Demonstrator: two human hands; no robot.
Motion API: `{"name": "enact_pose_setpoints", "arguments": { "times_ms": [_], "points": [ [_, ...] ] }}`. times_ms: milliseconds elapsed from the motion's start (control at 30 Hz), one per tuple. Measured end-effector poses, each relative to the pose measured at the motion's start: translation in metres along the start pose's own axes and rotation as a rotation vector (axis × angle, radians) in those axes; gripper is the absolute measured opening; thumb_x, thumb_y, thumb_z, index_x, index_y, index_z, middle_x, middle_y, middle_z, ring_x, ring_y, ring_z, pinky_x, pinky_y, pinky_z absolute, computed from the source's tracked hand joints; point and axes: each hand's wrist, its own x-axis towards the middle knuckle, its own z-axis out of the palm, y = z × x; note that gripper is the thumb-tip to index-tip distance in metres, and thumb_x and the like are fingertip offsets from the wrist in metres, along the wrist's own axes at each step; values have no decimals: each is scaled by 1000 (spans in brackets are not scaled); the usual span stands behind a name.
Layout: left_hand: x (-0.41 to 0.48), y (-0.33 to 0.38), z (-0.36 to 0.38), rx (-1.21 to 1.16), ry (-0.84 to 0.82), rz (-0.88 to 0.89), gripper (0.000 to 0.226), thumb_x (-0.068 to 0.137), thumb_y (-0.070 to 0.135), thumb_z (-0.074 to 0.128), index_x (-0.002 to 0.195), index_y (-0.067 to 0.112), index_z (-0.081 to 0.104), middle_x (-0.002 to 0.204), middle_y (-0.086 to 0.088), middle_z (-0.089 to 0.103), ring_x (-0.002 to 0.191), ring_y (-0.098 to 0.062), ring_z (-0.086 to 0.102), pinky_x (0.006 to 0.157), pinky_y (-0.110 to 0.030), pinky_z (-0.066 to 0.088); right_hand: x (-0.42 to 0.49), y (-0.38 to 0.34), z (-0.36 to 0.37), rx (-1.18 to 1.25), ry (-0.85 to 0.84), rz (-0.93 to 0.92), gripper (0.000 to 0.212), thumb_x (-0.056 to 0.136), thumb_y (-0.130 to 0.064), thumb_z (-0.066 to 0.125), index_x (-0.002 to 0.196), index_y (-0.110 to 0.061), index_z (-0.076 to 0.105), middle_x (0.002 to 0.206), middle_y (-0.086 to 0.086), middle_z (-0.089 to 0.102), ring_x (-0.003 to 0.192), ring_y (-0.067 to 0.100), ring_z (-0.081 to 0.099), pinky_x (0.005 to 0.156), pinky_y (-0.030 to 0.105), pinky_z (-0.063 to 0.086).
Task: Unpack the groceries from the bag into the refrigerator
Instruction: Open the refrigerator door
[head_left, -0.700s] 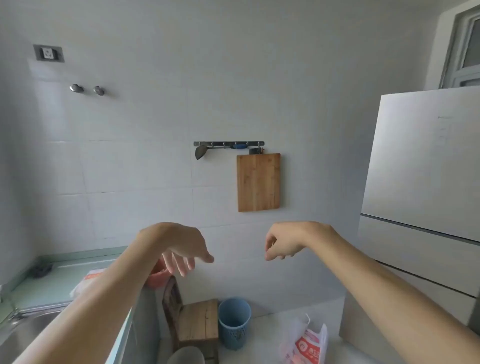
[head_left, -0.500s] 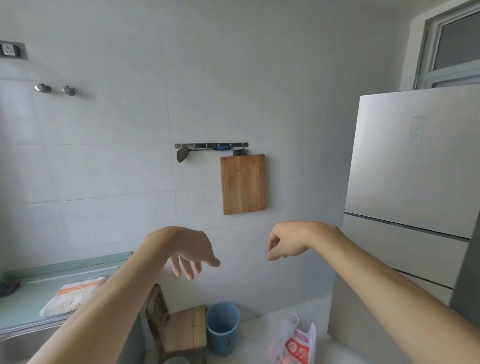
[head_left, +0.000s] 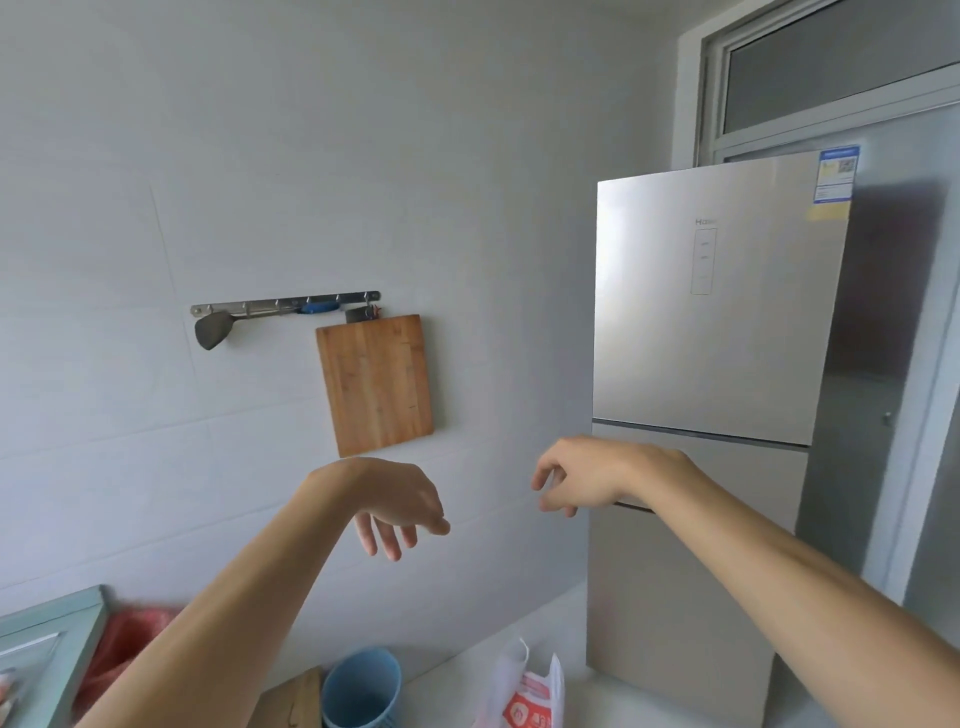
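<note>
Loosely curled and empty, both the left hand (head_left: 395, 501) and right hand (head_left: 582, 475) hang before the refrigerator (head_left: 717, 332).

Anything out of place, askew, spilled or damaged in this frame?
Nothing stands out. The plastic bag stands on the floor beside the closed refrigerator, with nothing spilled around it. The cutting board hangs slightly tilted, perhaps only from camera tilt. The left hand and right hand are empty.
</note>
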Motion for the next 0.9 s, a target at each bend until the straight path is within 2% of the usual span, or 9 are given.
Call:
{"name": "enact_pose_setpoints", "arguments": {
  "times_ms": [100,200,333,433,567,600,733,900],
  "points": [
    [37,35,-7,24,-28,27,43,94,41,59,132,23,56,116,-8,70,97,-23,73,89,-39,59,18,36,-15,-12,-8,36,38,83,-47,60,119,-35,60,91,-8,76,100,14,68,92,35,52],
    [70,68,-16,38,-42,52,44,94,41,59,133,22,56,117,-9,69,98,-24,73,90,-40,59,32,70,-29,-24,-26,66,39,83,-47,60,119,-33,61,90,-7,77,99,14,69,95,36,51],
    [112,104,-25,30,-35,98,44,92,42,60,132,22,57,114,-8,70,95,-23,74,88,-39,59,49,109,-48,-34,-26,89,37,85,-47,60,118,-30,62,92,-5,77,89,15,68,89,31,52],
    [141,127,-29,44,-55,108,44,93,42,60,132,21,56,116,-9,70,97,-25,74,90,-40,59,63,134,-60,12,-18,96,36,88,-45,59,120,-29,61,98,-1,77,80,15,64,77,28,49],
    [180,145,-35,55,-70,127,43,93,41,60,130,20,58,116,-10,70,97,-25,73,89,-40,59,86,164,-66,25,-32,117,35,89,-44,60,120,-28,60,99,-2,77,79,14,64,71,26,47],
    [192,148,-37,49,-69,137,42,93,41,61,130,20,58,115,-10,70,97,-24,74,88,-40,59,93,171,-66,24,-36,128,34,89,-44,60,120,-28,60,98,-3,77,83,14,64,73,26,47],
    [242,155,-45,31,-85,175,42,92,42,61,128,21,59,113,-9,71,96,-23,74,87,-40,60,133,195,-69,-11,-36,164,37,88,-45,61,120,-29,62,93,-6,77,102,12,63,96,34,48],
    [309,150,-66,51,-101,202,42,92,42,61,127,21,59,113,-8,71,95,-22,74,88,-39,59,194,212,-75,-7,-38,176,34,87,-44,61,117,-29,64,91,-7,77,103,11,65,96,33,48]
  ]
}}
